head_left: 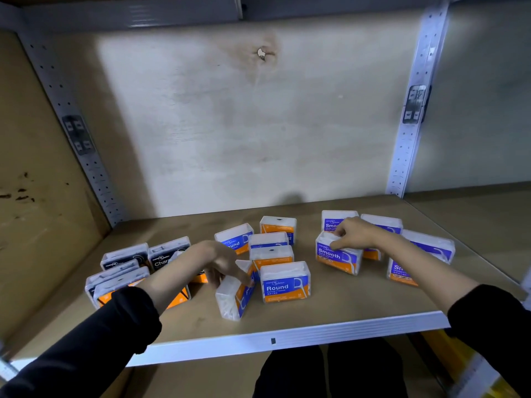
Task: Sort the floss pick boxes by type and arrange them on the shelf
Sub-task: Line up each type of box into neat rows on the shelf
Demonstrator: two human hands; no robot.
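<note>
Here the left hand (221, 264) grips a tilted Round box (230, 301) near the shelf's (359, 305) front, while the right hand (357, 234) pinches a Smooth box (336, 255) at its top. If the grip slips, the tilted box could fall off the edge.

A tan shelf (330, 311) with a white near edge (287, 336) sits under a grey upper shelf (129, 12), backed by a pale, stained back panel (230, 133) with a small hole (262, 54), between perforated left upright (71, 110) and right upright (416, 81).
</note>
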